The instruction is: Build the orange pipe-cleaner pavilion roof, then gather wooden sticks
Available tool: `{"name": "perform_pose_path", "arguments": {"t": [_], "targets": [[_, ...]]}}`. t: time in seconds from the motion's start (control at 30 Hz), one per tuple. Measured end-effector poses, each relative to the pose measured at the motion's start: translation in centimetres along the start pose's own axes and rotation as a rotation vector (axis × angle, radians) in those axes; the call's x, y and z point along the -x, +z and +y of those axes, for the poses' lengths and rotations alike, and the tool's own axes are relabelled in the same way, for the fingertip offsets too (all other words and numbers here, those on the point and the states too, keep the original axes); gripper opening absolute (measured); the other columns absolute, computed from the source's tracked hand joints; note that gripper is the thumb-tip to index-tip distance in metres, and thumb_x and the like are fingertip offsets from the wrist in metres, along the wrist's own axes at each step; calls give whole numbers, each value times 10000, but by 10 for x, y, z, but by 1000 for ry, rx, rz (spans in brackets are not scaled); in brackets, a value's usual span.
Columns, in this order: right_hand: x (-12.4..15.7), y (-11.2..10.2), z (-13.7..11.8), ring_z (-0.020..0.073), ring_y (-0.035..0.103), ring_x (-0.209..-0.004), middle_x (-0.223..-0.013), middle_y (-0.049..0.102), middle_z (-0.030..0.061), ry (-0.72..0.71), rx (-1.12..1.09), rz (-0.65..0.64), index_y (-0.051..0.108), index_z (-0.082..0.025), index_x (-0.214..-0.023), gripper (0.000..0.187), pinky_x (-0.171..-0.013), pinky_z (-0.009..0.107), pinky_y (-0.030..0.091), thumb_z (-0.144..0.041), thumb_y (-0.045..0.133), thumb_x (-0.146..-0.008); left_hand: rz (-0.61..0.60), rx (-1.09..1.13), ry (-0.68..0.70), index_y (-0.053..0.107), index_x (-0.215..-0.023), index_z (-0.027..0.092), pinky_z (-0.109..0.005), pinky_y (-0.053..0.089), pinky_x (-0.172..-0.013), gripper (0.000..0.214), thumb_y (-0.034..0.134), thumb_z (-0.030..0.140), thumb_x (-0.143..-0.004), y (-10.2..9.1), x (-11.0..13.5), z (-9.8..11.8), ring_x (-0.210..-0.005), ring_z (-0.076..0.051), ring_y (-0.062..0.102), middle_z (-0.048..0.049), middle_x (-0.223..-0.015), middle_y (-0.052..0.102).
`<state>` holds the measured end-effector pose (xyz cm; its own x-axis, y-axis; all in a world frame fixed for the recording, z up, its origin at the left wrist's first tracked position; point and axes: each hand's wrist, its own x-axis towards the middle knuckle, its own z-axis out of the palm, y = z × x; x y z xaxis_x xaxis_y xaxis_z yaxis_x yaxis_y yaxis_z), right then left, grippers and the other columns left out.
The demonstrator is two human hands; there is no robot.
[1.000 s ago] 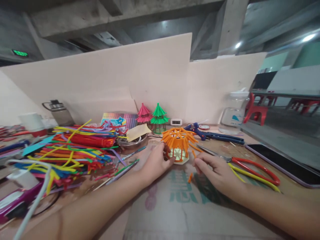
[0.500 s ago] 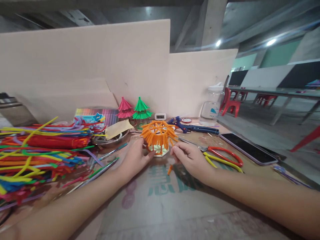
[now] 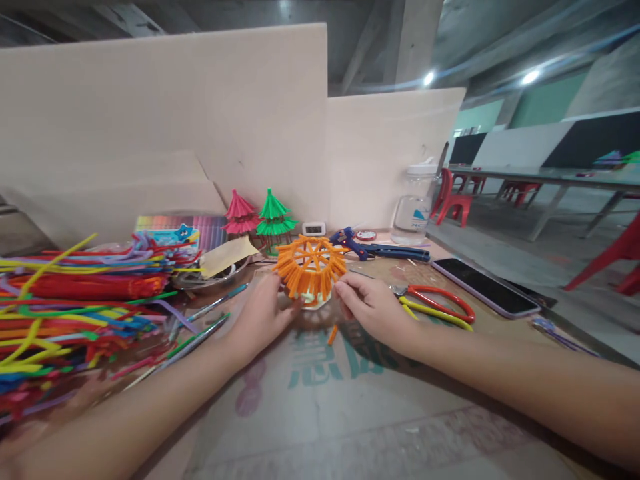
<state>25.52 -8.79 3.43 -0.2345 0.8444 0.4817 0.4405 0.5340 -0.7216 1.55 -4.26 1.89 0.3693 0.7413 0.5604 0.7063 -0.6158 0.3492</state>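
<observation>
An orange pipe-cleaner pavilion (image 3: 311, 263), with a ring of short strips sloping down as its roof, stands before me on a small pale base (image 3: 316, 305). My left hand (image 3: 265, 312) grips its left side, thumb low near the base and fingers partly hidden behind the roof. At the roof's right edge, my right hand (image 3: 367, 305) pinches a short orange pipe-cleaner piece, now mostly covered by the fingertips. Another loose orange piece (image 3: 333, 335) lies on the board between my hands.
Bundles of coloured pipe cleaners (image 3: 85, 300) cover the left side. Pink (image 3: 241, 213) and green (image 3: 273, 213) pavilions stand behind. To the right are a glue gun (image 3: 350, 243), red-and-yellow-handled pliers (image 3: 440, 305), a phone (image 3: 485, 287) and a water bottle (image 3: 414, 203).
My right hand has brought the short orange piece up against the roof's right edge. My left hand still holds the pavilion. The whole view has shifted slightly.
</observation>
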Motion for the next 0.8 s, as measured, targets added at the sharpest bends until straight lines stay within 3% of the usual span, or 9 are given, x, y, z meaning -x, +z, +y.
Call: {"name": "perform_pose_path", "arguments": {"t": [0.23, 0.37, 0.47, 0.57, 0.67, 0.8], "targets": [[-1, -1, 1, 146, 509, -599, -591, 540, -29, 6, 73, -43, 493, -230, -671, 371, -624, 287, 349, -319, 480, -1031, -6, 16, 13, 634, -1184, 188, -501, 595, -940, 346, 631, 367, -888, -1, 0, -1, -1109, -357, 721, -144, -1166, 748], [1, 2, 3, 146, 533, -601, -597, 569, -13, 34, 4, -68, 515, -224, -661, 424, -639, 292, 378, -374, 452, -1052, -13, 4, 12, 635, -1171, 184, -509, 586, -955, 339, 620, 390, -903, -2, 0, 0, -1131, -363, 710, -150, -1172, 746], [3, 7, 6, 147, 547, -566, -598, 593, -7, 175, -242, -136, 562, -221, -723, 479, -593, 288, 412, -582, 492, -1030, -5, 16, 7, 634, -1167, 200, -477, 598, -927, 329, 621, 376, -890, -2, 0, -1, -1102, -342, 721, -123, -1152, 755], [1, 13, 11, 142, 568, -549, -632, 630, -15, 355, -631, -195, 599, -216, -839, 553, -552, 278, 449, -761, 695, -845, 7, 25, 12, 634, -1177, 211, -460, 604, -914, 337, 628, 370, -880, -1, -1, -1, -1078, -328, 729, -107, -1144, 760], [-3, 14, 15, 120, 583, -573, -700, 658, -4, 397, -864, -180, 613, -197, -833, 591, -554, 261, 474, -712, 870, -699, 11, 22, 24, 634, -1178, 213, -462, 605, -922, 335, 628, 373, -884, -1, -1, -2, -1074, -325, 730, -108, -1154, 759], [-5, 14, 15, 108, 578, -571, -704, 655, -8, 407, -924, -173, 641, -181, -832, 567, -560, 259, 484, -631, 939, -657, 14, 18, 36, 635, -1203, 195, -488, 592, -972, 356, 626, 369, -892, -1, -1, -3, -1130, -345, 718, -134, -1207, 748]]}}
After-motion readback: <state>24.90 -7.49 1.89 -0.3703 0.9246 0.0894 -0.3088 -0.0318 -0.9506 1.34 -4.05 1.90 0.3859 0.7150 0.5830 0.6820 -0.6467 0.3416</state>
